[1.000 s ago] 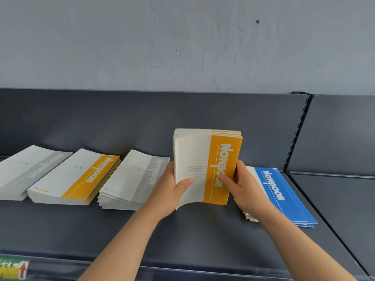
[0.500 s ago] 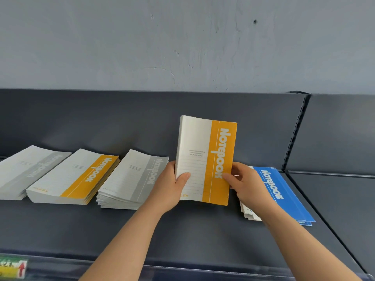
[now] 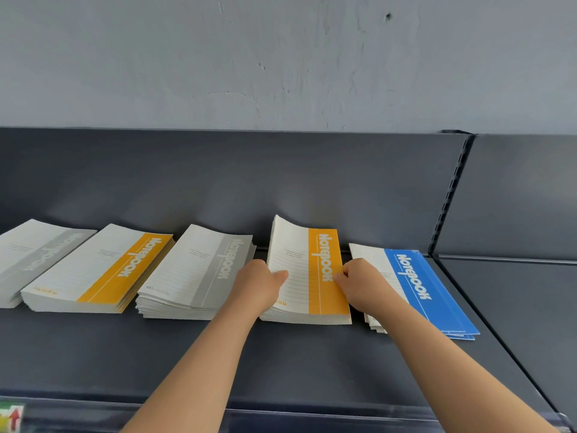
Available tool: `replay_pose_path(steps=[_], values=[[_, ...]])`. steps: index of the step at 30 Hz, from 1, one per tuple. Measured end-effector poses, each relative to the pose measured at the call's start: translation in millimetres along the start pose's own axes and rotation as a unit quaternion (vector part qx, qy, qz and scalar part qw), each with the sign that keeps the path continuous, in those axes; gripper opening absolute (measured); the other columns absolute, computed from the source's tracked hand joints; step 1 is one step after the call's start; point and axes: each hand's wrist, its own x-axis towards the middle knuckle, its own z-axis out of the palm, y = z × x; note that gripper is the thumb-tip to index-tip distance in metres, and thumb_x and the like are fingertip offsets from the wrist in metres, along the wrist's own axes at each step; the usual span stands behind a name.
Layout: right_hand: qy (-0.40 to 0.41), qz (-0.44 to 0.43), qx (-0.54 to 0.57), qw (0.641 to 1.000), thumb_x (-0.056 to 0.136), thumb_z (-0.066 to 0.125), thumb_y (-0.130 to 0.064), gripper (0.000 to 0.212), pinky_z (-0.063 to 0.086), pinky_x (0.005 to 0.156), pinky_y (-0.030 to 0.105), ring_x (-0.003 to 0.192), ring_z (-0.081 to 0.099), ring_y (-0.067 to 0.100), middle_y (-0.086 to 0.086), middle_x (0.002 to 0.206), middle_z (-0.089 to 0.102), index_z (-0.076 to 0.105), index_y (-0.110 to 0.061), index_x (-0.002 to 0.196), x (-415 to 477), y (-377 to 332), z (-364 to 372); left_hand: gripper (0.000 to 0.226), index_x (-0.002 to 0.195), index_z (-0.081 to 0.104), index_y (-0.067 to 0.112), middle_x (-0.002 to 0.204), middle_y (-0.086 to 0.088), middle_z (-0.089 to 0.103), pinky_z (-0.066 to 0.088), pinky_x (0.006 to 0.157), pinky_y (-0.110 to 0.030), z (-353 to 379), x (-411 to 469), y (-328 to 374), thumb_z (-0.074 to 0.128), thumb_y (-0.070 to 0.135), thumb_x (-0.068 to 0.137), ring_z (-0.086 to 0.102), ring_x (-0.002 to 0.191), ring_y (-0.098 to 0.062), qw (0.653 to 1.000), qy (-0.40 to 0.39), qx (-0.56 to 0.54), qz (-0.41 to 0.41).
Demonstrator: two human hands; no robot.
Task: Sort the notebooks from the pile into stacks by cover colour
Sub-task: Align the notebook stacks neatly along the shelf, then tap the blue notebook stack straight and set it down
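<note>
Lying flat, formerly upright | orange stack | left hand, right hand gripping it

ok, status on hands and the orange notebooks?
Left hand and right hand grip the orange-striped notebook stack by its sides. Lies on dark shelf. Grey-striped stack and blue-striped stack flank it.

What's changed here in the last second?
The bundle of orange notebooks, held upright before, was tipped back and laid flat on the shelf. The left hand and right hand still grip its sides. The grey stack and blue stack beside it stayed put.
</note>
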Motion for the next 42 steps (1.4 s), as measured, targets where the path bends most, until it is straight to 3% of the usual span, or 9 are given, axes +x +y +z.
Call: replay_pose_path(steps=[4, 10, 13, 18, 24, 28, 32, 36, 42], values=[[0.021, 0.014, -0.046, 0.999, 0.099, 0.042, -0.022, 0.014, 0.030, 0.049, 0.017, 0.067, 0.046, 0.011, -0.001, 0.073, 0.044, 0.047, -0.013, 0.091, 4, -7, -1, 0.025, 0.087, 0.052, 0.006, 0.082, -0.004, 0.053, 0.032, 0.047, -0.023, -2, 4, 3, 0.052, 0.030, 0.095, 0.045, 0.060, -0.010, 1.000, -0.003, 0.023, -0.010], [0.040, 0.018, -0.086, 0.995, 0.097, 0.047, -0.018, 0.017, 0.034, 0.053, 0.017, 0.080, 0.049, 0.014, 0.007, 0.103, 0.058, 0.051, -0.010, 0.112, 7, -13, -1, 0.031, 0.111, 0.060, 0.005, 0.115, -0.008, 0.064, 0.034, 0.047, -0.019, -1, 5, 4, 0.053, 0.031, 0.095, 0.055, 0.077, -0.017, 0.999, -0.021, 0.043, -0.001], [0.055, 0.015, -0.096, 0.994, 0.097, 0.049, -0.020, 0.016, 0.031, 0.048, 0.016, 0.075, 0.050, 0.012, 0.002, 0.090, 0.052, 0.053, -0.013, 0.110, 10, -9, 2, 0.024, 0.100, 0.055, 0.009, 0.115, -0.007, 0.063, 0.033, 0.048, -0.017, 0, 4, 5, 0.055, 0.032, 0.094, 0.054, 0.081, -0.016, 0.999, 0.002, 0.052, 0.010], [0.104, -0.037, -0.093, 0.989, 0.098, 0.044, -0.030, 0.020, 0.042, 0.063, 0.020, 0.075, 0.053, 0.011, -0.001, 0.091, 0.058, 0.056, -0.017, 0.107, 8, -2, -5, 0.044, 0.127, 0.051, 0.007, 0.128, -0.008, 0.054, 0.045, 0.087, -0.030, -6, -5, 13, 0.051, 0.038, 0.095, 0.052, 0.117, -0.023, 0.982, 0.115, 0.138, 0.062], [0.173, -0.106, -0.102, 0.974, 0.099, 0.040, -0.034, 0.032, 0.042, 0.076, 0.024, 0.101, 0.057, 0.016, 0.000, 0.117, 0.060, 0.052, -0.018, 0.123, -16, 12, -24, 0.037, 0.119, 0.056, 0.017, 0.118, 0.000, 0.059, 0.043, 0.085, -0.027, 3, -17, 37, 0.045, 0.043, 0.096, 0.052, 0.107, -0.016, 0.949, 0.189, 0.197, 0.158], [0.224, -0.100, -0.118, 0.962, 0.094, 0.045, -0.035, 0.022, 0.038, 0.069, 0.026, 0.100, 0.055, 0.020, -0.002, 0.099, 0.057, 0.052, -0.015, 0.098, -23, 49, -42, 0.038, 0.123, 0.054, 0.017, 0.123, 0.001, 0.055, 0.040, 0.094, -0.029, 22, -30, 65, 0.044, 0.041, 0.097, 0.049, 0.115, -0.019, 0.950, 0.162, 0.164, 0.210], [0.213, -0.015, -0.126, 0.969, 0.094, 0.046, -0.034, 0.030, 0.044, 0.074, 0.030, 0.103, 0.055, 0.023, 0.002, 0.105, 0.057, 0.053, -0.009, 0.109, -28, 88, -63, 0.029, 0.113, 0.054, 0.015, 0.118, 0.000, 0.054, 0.042, 0.086, -0.029, 55, -29, 89, 0.048, 0.038, 0.096, 0.049, 0.110, -0.019, 0.963, 0.080, 0.130, 0.221], [0.145, 0.057, -0.048, 0.987, 0.094, 0.051, -0.033, 0.040, 0.047, 0.079, 0.035, 0.104, 0.057, 0.028, 0.011, 0.119, 0.055, 0.050, -0.002, 0.120, -34, 114, -72, 0.037, 0.125, 0.048, 0.013, 0.124, -0.004, 0.055, 0.046, 0.067, -0.020, 92, -18, 109, 0.050, 0.036, 0.096, 0.057, 0.109, -0.019, 0.989, -0.050, 0.062, 0.127], [0.119, 0.039, 0.002, 0.992, 0.089, 0.055, -0.034, 0.027, 0.042, 0.058, 0.025, 0.077, 0.056, 0.020, 0.001, 0.086, 0.059, 0.056, -0.009, 0.098, -32, 138, -61, 0.026, 0.116, 0.053, 0.007, 0.117, -0.008, 0.060, 0.039, 0.053, -0.021, 116, -8, 126, 0.050, 0.025, 0.097, 0.053, 0.085, -0.018, 0.994, -0.100, -0.007, 0.034]])
